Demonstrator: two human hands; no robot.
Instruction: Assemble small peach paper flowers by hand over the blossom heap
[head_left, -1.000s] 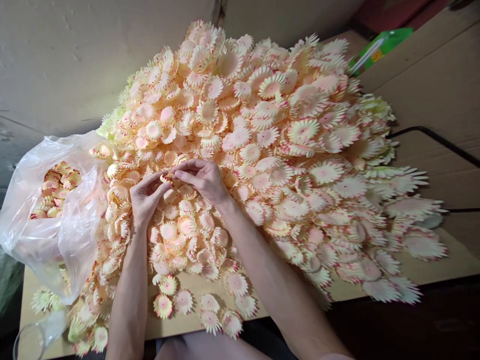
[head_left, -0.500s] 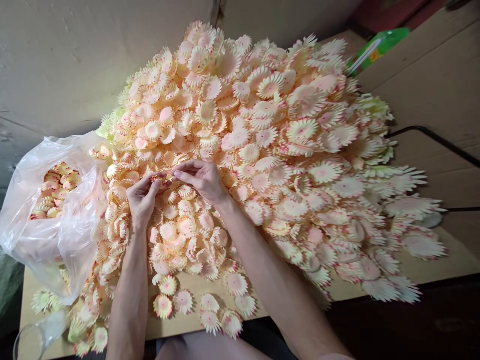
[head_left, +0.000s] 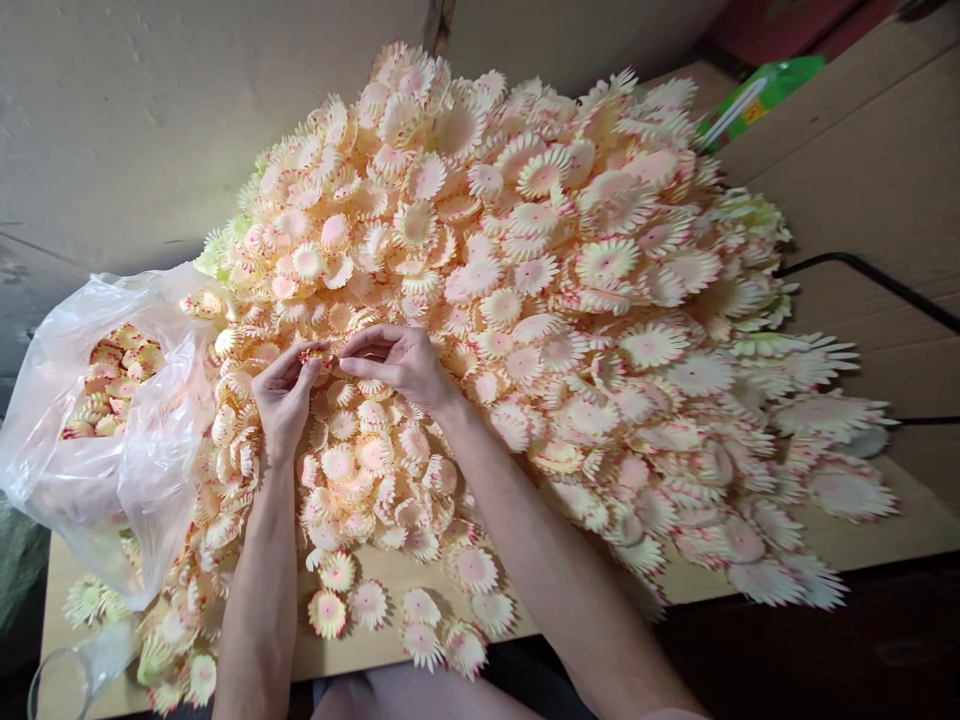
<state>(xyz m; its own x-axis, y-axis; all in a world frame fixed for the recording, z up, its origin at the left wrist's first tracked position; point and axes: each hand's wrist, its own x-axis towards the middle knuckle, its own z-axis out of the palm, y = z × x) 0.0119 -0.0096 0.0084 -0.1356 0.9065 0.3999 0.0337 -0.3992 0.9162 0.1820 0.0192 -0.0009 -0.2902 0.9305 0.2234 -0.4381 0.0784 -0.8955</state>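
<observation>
Cream discs (head_left: 606, 258) mostly lie uncurled, some curled pieces (head_left: 112, 375) bagged at the counter's (head_left: 352, 650) left edge, left hand (head_left: 286, 400) pinching one, right hand (head_left: 397, 365) half-closed, hold unclear.

2 hands (head_left: 282, 405), 1 bag (head_left: 159, 455), 1 green packet (head_left: 784, 82), uncountable petal discs (head_left: 606, 260)

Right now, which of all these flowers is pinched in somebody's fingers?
The small red-tipped flower in the left hand, close beside the right hand. The flowers heaped around it lie loose across the table.
</observation>
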